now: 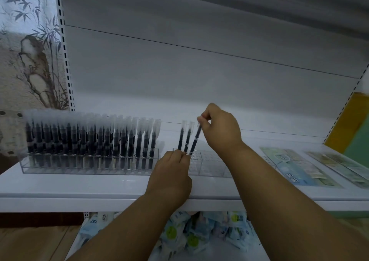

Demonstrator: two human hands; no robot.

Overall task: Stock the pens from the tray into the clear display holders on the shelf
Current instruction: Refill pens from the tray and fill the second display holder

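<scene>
Bamboo-print wall panel (30, 47), flat printed packets (295, 166) on the shelf — bagged goods (191, 234) below (blurred)

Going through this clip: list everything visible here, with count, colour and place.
full holder: one, clear, shelf left, packed with black pens
second holder: one, clear, shelf centre, mostly bare slots
loose pens: three, black with clear caps, standing at second holder's left end
flat packs: several, pale blue-green, shelf right
shelf: one, white
bagged goods: many, blue-white, below shelf
left hand: at pens' bases
right hand: pinches rightmost pen's cap
</scene>
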